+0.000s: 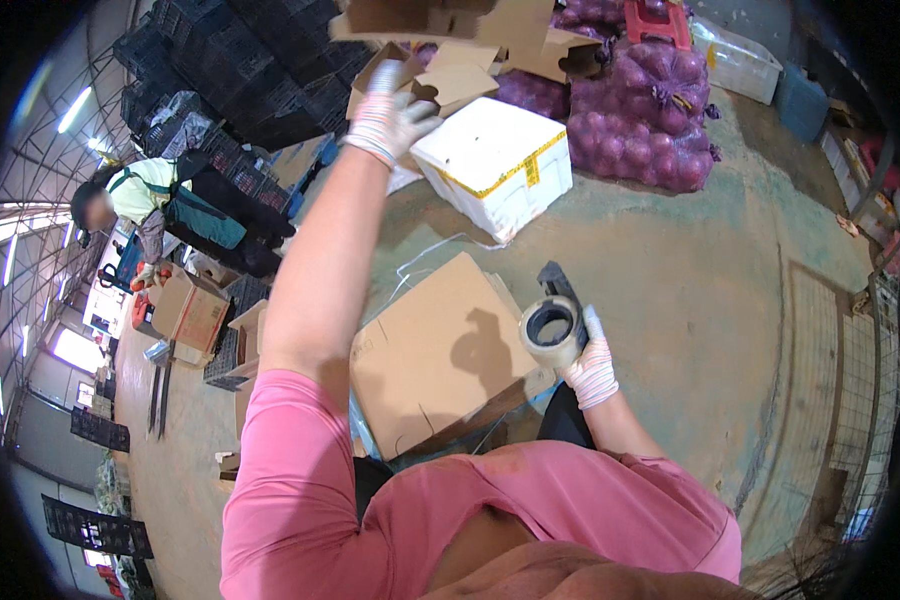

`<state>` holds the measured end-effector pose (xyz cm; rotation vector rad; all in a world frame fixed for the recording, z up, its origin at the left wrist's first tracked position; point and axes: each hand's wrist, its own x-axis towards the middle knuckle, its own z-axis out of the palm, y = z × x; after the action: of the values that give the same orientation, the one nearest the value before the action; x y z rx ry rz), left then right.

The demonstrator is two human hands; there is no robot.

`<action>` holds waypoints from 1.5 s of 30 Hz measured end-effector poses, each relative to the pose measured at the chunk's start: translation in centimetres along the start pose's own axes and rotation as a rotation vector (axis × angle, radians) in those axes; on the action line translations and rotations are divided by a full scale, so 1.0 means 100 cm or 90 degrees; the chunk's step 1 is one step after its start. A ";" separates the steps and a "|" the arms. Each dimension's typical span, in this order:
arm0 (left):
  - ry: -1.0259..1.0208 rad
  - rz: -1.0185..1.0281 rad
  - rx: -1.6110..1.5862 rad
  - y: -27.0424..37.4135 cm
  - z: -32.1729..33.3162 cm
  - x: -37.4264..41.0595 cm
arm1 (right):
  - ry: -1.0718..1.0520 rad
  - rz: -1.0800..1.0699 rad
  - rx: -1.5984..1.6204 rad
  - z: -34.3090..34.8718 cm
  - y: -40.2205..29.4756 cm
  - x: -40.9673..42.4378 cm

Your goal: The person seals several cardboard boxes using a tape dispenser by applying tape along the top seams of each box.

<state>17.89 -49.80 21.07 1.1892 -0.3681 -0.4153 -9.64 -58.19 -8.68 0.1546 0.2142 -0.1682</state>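
Note:
My left hand [394, 120], in a striped knit glove, is raised at the upper left of centre with its fingers apart. It holds nothing and is beside a white foam box [487, 146] edged with yellow tape. Above it, at the top rim, a slightly blurred open cardboard box [420, 19] is partly cut off; I cannot tell what it rests on. My right hand [592, 371], gloved too, grips a tape dispenser with a roll of clear packing tape [532, 330]. Under the dispenser's shadow, flat cardboard [435, 352] lies stacked in front of me.
Purple mesh bags of onions [637, 120] are piled behind the foam box. Dark plastic crates [232, 67] stand stacked at the upper left. A co-worker [195, 202] bends over a cardboard box [195, 311] at the left. Loose strapping [435, 247] lies on the floor.

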 end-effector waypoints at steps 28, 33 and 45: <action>0.629 -0.618 0.594 -0.374 -0.493 -0.367 | -0.031 0.161 -1.060 -0.071 0.099 0.174; 0.667 -0.656 0.502 -0.350 -0.495 -0.362 | -0.026 0.168 -1.026 -0.155 0.114 0.211; 0.406 -0.296 0.151 -0.319 -0.515 -0.368 | -0.020 0.199 -1.130 -0.167 0.121 0.193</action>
<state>7.24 0.15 -28.12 1.5679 0.4308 -0.3711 7.79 -46.47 -27.50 -1.5717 0.2392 0.3658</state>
